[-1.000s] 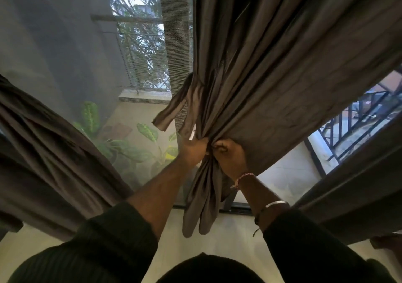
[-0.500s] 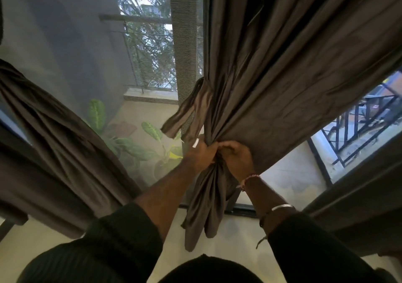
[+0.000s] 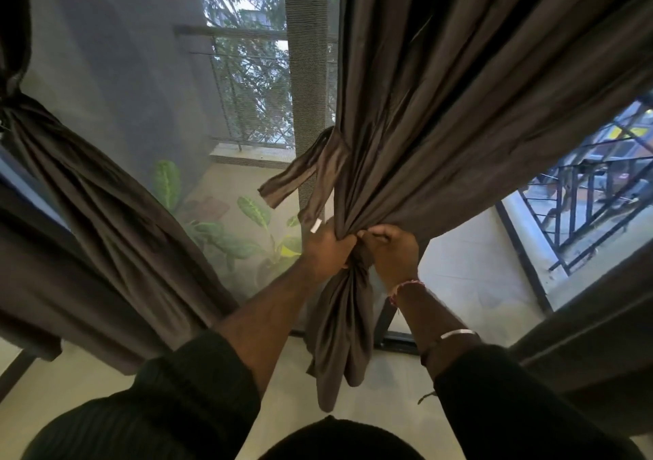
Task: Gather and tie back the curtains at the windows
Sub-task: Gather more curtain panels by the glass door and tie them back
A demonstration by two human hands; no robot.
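Observation:
A dark brown curtain (image 3: 459, 113) hangs from the top right and is bunched into a narrow neck at the centre. My left hand (image 3: 327, 247) and my right hand (image 3: 395, 253) both clench that neck, side by side and touching. A matching fabric tie strip (image 3: 300, 177) with a small white tag sticks out to the left just above my left hand. Below my hands the curtain's loose end (image 3: 341, 336) dangles. On the left, a second brown curtain (image 3: 106, 219) is gathered and bound at a knot (image 3: 10, 102).
Behind the curtains are a mesh-screened window (image 3: 141, 88), a vertical frame post (image 3: 305, 88) and a balcony with leafy plants (image 3: 226, 233). A black metal railing (image 3: 583, 212) shows at the right. Another dark curtain fold (image 3: 600, 346) hangs at the lower right.
The view has shifted, so hands and curtain neck sit further right and lower in frame. The bound knot of the left curtain has come into view. Both hands keep their hold.

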